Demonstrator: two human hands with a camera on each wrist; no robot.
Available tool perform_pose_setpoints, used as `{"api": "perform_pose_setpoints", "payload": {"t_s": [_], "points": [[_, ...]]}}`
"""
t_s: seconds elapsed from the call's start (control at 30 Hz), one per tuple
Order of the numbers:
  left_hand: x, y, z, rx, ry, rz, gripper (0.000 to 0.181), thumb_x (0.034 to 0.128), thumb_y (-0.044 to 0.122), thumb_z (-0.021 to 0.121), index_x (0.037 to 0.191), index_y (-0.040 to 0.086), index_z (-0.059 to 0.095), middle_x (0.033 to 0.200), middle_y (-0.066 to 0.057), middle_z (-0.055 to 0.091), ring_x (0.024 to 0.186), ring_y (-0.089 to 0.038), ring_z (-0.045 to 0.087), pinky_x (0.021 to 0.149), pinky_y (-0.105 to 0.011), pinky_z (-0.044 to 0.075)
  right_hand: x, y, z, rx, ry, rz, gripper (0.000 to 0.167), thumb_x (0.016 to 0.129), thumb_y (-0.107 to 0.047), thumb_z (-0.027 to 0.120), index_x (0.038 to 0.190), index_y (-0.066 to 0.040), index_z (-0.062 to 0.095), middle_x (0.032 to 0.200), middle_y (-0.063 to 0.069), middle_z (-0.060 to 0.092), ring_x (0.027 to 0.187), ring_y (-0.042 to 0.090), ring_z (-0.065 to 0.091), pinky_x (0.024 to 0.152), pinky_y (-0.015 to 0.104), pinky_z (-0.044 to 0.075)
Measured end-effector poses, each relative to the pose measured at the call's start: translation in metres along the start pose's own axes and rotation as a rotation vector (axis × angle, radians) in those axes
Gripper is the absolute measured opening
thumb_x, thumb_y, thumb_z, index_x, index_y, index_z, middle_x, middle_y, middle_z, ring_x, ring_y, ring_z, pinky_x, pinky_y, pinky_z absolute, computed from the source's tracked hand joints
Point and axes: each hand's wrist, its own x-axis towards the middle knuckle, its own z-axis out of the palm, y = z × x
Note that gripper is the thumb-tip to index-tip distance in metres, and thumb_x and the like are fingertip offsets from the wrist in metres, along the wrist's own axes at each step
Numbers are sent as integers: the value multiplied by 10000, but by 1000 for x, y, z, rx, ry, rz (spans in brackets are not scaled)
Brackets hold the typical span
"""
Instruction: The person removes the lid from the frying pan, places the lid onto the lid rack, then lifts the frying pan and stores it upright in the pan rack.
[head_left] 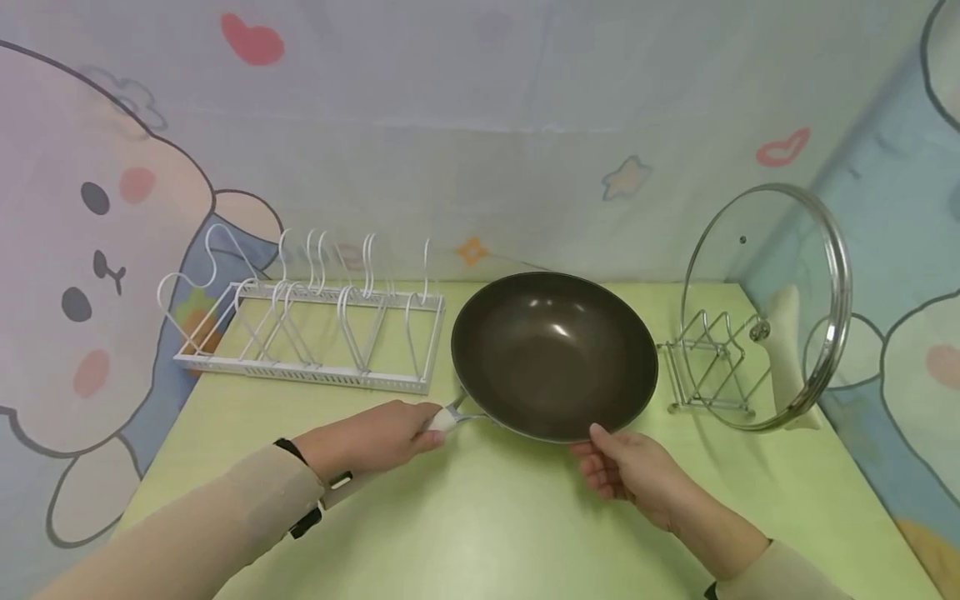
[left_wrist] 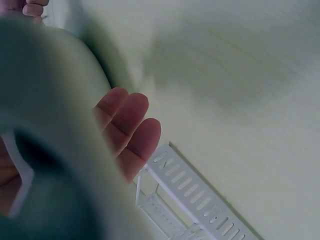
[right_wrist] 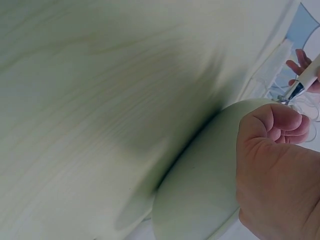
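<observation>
A wok [head_left: 555, 358], dark brown inside and pale outside, stands at the middle of the table, tilted a little toward me. My left hand [head_left: 382, 437] grips its pale handle [head_left: 444, 419] near the pan end. In the left wrist view the blurred handle [left_wrist: 60, 85] hides most of that hand, and three fingertips [left_wrist: 142, 137] show beyond it. With the thumb on the near rim and fingers below, my right hand [head_left: 637, 471] pinches the wok's edge. The right wrist view shows the wok's pale outer wall [right_wrist: 200, 170] beside this hand, close over the table.
A white wire rack [head_left: 315, 375] with upright loops stands at the left. At the right, a glass lid [head_left: 832, 283] stands on edge in a small metal rack [head_left: 708, 404]. A patterned cloth wall [head_left: 525, 167] closes the back of the pale green table [head_left: 480, 533].
</observation>
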Motion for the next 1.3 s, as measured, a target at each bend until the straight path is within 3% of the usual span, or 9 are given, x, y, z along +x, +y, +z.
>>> {"api": "perform_pose_setpoints", "payload": {"t_s": [0.33,0.53,0.8,1.3], "points": [[-2,4,3,-29,-6,-18,245,1125,289,564,1295,116,600,796,1,516,714,-154,476,668,-324,411,2,1,-3,0,17,-6,552,1153,-454,449,1273,32,682,878,-56,708,793,97,645,713,248,554],[-2,3,7,-41,1,-11,243,1115,294,586,1272,110,605,818,-18,546,729,-168,507,674,-342,435,2,3,-5,-9,19,-9,553,1155,-448,447,1261,41,681,875,-55,702,794,102,641,714,251,553],[1,6,9,-36,0,-28,406,1100,303,616,1410,44,574,890,-43,614,773,-188,587,710,-357,502,4,-5,-11,-11,43,-23,483,1153,-422,465,1145,-11,720,860,-63,712,768,88,647,708,243,552],[2,11,12,-51,-2,-16,372,1101,314,614,1355,42,591,902,-45,614,774,-192,585,692,-351,495,8,-9,-16,-64,71,-18,452,1163,-362,446,1142,17,691,865,-28,700,772,118,643,706,260,552]]}}
